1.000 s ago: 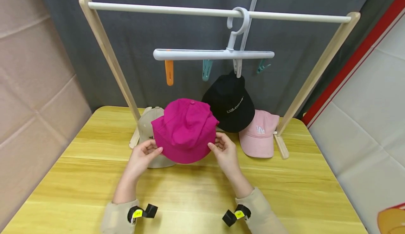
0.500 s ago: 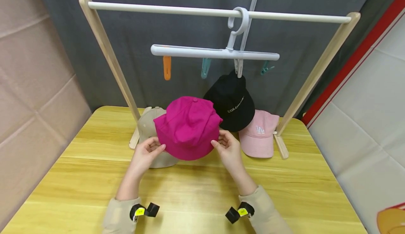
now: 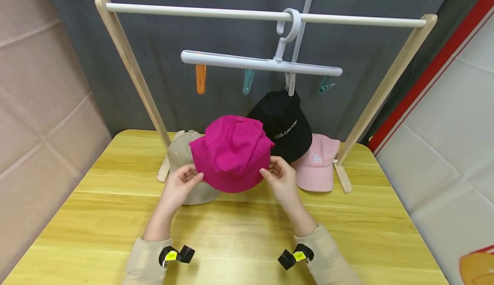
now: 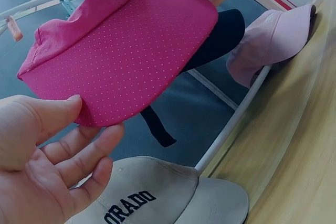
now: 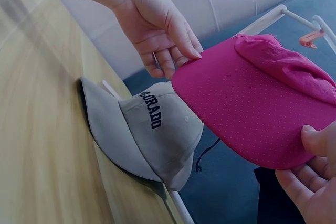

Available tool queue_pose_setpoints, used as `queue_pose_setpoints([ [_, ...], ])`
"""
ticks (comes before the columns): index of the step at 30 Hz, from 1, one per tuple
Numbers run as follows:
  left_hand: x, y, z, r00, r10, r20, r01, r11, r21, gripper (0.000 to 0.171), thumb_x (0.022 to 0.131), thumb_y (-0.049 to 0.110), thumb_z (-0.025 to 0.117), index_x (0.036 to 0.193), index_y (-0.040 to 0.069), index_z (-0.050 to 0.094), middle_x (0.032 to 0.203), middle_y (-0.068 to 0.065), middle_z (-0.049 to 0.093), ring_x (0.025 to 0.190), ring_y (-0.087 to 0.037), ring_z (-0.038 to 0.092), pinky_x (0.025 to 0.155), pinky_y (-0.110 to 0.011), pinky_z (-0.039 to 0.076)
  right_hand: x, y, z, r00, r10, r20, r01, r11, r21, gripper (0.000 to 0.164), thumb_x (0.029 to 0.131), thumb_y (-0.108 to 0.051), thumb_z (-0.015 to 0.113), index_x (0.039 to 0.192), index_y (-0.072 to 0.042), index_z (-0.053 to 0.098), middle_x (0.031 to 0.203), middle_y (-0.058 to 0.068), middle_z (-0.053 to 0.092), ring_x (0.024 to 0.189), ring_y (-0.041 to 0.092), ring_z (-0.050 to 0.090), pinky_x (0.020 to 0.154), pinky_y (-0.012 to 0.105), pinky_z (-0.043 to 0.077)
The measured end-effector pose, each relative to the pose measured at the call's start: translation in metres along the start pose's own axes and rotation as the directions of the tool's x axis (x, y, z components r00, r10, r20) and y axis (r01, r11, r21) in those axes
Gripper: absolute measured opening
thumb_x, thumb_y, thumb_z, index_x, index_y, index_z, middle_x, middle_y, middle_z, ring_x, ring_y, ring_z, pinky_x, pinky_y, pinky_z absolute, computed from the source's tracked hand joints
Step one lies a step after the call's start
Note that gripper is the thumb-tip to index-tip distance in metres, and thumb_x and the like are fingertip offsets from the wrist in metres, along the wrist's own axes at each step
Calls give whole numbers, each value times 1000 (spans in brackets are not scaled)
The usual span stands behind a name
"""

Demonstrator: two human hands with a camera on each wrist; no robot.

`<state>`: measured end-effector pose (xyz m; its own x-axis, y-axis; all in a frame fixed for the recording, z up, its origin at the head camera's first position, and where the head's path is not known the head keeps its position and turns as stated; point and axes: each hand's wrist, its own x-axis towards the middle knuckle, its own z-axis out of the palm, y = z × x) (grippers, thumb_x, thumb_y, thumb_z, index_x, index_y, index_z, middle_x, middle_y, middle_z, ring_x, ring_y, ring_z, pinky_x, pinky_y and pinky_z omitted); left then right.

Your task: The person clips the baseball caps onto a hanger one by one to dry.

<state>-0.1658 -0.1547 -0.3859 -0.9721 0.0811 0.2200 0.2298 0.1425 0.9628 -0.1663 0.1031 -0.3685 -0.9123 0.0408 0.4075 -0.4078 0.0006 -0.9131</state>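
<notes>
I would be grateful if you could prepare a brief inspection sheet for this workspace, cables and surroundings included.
Surface: wood-grain table, with a rack standing on it.
Job's things: magenta cap, held above the table.
Clutter: only other caps; beige cap and pink cap on the table, black cap hanging from the white hanger.
Hands: left hand and right hand pinch the magenta brim.
Cables: nothing seen.
Surroundings: dark grey curtain behind.
</notes>
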Motion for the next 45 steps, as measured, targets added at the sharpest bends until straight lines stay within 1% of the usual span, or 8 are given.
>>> queue_pose_setpoints([
  [8,4,7,0,1000,26,17,-26,1000,1,15,86,-2,57,97,-10,57,88,-22,60,82,-34,58,72,-24,48,5,-8,-2,1000,-20,7,21,1000,-17,21,75,17,61,95,14,54,79,22,55,69,18,54,62,19,48],
  [12,7,6,0,998,52,22,-53,999,7,13,85,-3,57,96,-11,57,86,-23,60,79,-34,59,71,-28,50,6,-11,-3,999,-26,21,27,999,-20,21,74,19,59,94,15,54,78,23,55,68,18,54,61,19,48],
  [16,12,-2,-2,997,62,43,-61,997,-37,12,86,-3,56,95,-11,57,86,-24,60,80,-40,59,73,-35,50,8,-13,-5,999,-35,34,35,999,-25,21,74,19,59,94,14,54,78,23,55,68,19,54,61,20,48],
  [20,17,-12,-3,997,49,58,-46,997,-57,15,87,2,57,96,-9,57,88,-22,61,82,-38,59,76,-39,49,10,-11,-8,998,-51,46,52,998,-19,20,75,17,60,94,14,54,78,22,55,68,18,54,61,20,48],
  [24,21,-14,-3,997,48,62,-46,998,-37,18,87,7,58,98,-7,58,89,-18,62,84,-34,60,78,-39,48,13,-1,-11,997,-60,42,61,998,-10,21,76,15,61,95,11,55,79,22,56,69,17,54,62,20,49],
  [30,21,-6,-1,996,31,85,-24,997,-74,16,88,2,56,99,-9,56,91,-19,61,81,-22,62,76,-32,49,14,6,-14,996,-80,42,80,997,7,20,76,13,63,95,9,56,80,22,56,70,18,54,63,23,49],
  [36,18,13,1,996,40,81,-40,999,-4,15,88,-1,53,99,-11,55,89,-22,60,75,-11,62,71,-24,49,15,6,-15,996,-81,45,80,997,20,19,76,13,62,93,8,57,79,20,57,70,18,55,63,23,50],
  [45,19,18,1,994,46,103,-46,999,-2,15,88,0,53,100,-10,55,89,-25,59,73,-14,62,72,-25,49,15,5,-16,996,-80,43,79,997,23,18,76,13,62,93,9,56,77,20,57,70,17,55,62,22,49],
])
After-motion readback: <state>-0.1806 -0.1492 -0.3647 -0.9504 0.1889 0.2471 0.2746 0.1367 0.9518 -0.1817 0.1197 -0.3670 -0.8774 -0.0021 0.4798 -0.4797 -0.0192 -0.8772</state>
